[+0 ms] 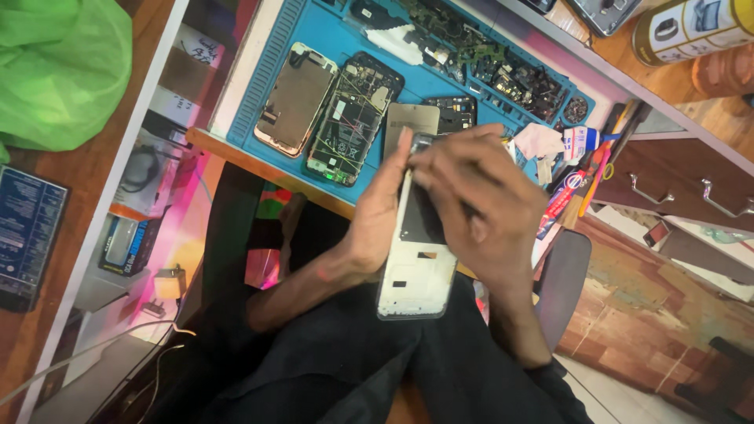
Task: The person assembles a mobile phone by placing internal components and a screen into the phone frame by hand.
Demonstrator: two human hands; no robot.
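My left hand [377, 224] and right hand [479, 212] clasp a white phone frame [416, 275] above my lap, beside a cluttered blue repair mat [330, 31] on a wooden desk [259, 161].

Upper end of white phone frame [416, 271] — hidden under right-hand fingers [459, 169]

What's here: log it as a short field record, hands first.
left hand: grips the left edge of the phone frame
right hand: lies over the frame's top, fingertips at its upper edge
phone frame: white, held above the lap, tilted
mat: blue, on the bench, holds two opened phones and small parts
bag: green, upper left
drawers: brown, right
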